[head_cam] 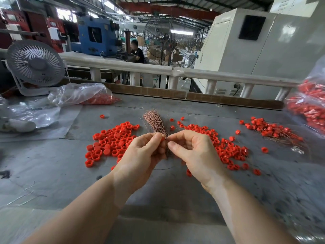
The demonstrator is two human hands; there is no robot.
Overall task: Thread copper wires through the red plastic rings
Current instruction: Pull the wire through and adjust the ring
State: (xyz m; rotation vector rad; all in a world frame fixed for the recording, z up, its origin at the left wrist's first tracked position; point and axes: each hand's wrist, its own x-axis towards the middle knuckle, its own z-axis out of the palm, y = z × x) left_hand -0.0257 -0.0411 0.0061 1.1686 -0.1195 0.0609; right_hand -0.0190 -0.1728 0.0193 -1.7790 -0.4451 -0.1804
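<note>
My left hand (pixel 140 155) grips a bundle of thin copper wires (pixel 155 123) that fans upward above my fingers, and a red ring (pixel 163 138) shows between its fingertips. My right hand (pixel 191 152) pinches a wire at the bundle's right side, thumb and forefinger touching next to the left fingertips. Loose red plastic rings (pixel 112 141) lie in a heap to the left of my hands. A second heap of red rings (pixel 226 147) lies to the right. Farther right, rings with wires through them (pixel 270 130) lie in a pile.
The grey worktable (pixel 167 187) carries a clear bag of red rings (pixel 98 98) at the back left and a white desk fan (pixel 35 66) behind it. Another full bag of red parts (pixel 309 104) stands at the right edge. A white rail (pixel 158 67) runs behind the table.
</note>
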